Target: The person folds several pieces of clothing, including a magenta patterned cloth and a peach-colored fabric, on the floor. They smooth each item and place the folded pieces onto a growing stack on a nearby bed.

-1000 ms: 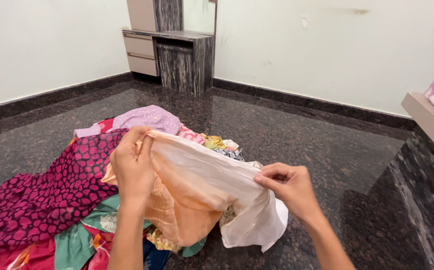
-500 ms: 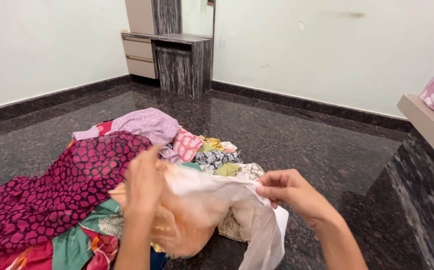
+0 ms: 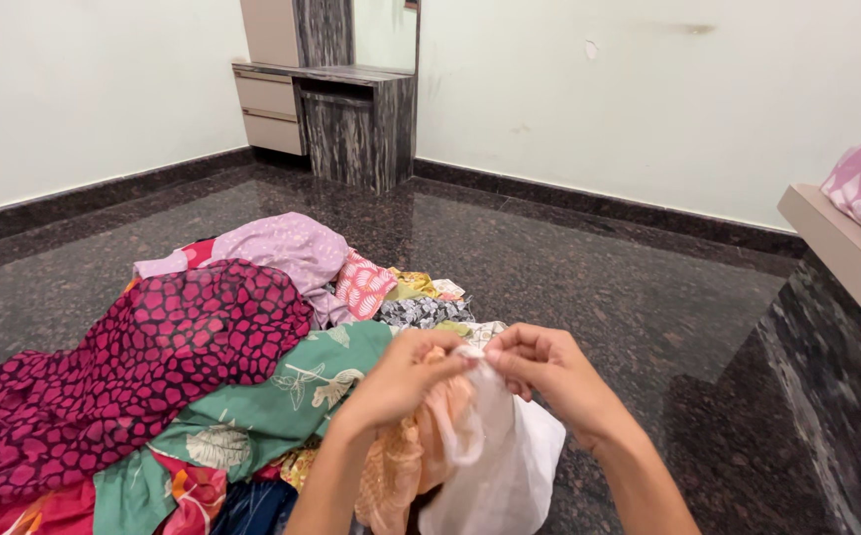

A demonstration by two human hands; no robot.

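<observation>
A heap of clothes point(image 3: 203, 396) lies on the dark granite floor point(image 3: 569, 267): a magenta spotted garment point(image 3: 143, 367), a green leaf-print cloth point(image 3: 282, 406) and a lilac piece point(image 3: 287, 248) (no packages or labels are visible). Just in front of it, the left hand point(image 3: 401, 376) and right hand point(image 3: 549, 372) meet, fingers curled, both pinching the top edge of a peach-and-white garment point(image 3: 470, 456) that hangs down between them. A grey dressing table point(image 3: 341, 109) stands in the corner.

Thin, soft peach-and-white cloth garment point(image 3: 470, 446) and matt printed cloth heap point(image 3: 183, 367) on glossy, polished dark speckled stone floor point(image 3: 569, 267).
</observation>
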